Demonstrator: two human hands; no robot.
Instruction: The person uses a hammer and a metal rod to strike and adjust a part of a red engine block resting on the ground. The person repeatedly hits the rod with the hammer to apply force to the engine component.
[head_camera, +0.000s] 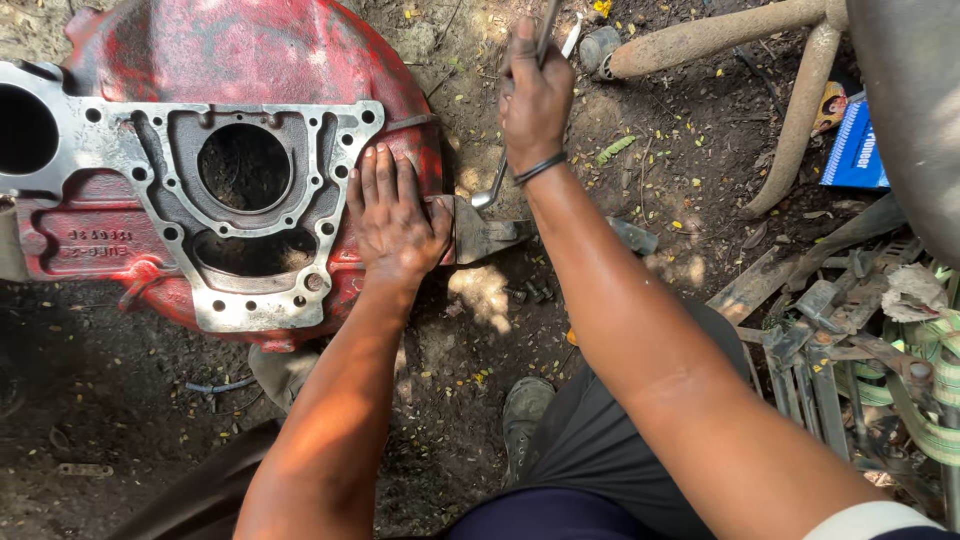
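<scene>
Left hand (395, 215) lies flat, fingers spread, gripping nothing, on the right edge of the red housing (230, 160). Just right of the housing, a grey bracket (485, 235) touches its flank. Beyond, right hand (535, 95) is closed around a metal wrench (495, 180), long axis steep, tip down near the bracket. Open dirt (690, 150) right of it.

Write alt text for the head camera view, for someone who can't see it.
A person's left hand lies flat on the edge of a large red metal housing on dirt ground, while the right hand grips a slim metal tool whose lower end meets a grey bracket beside the housing. Scrap metal parts lie to the right.
</scene>
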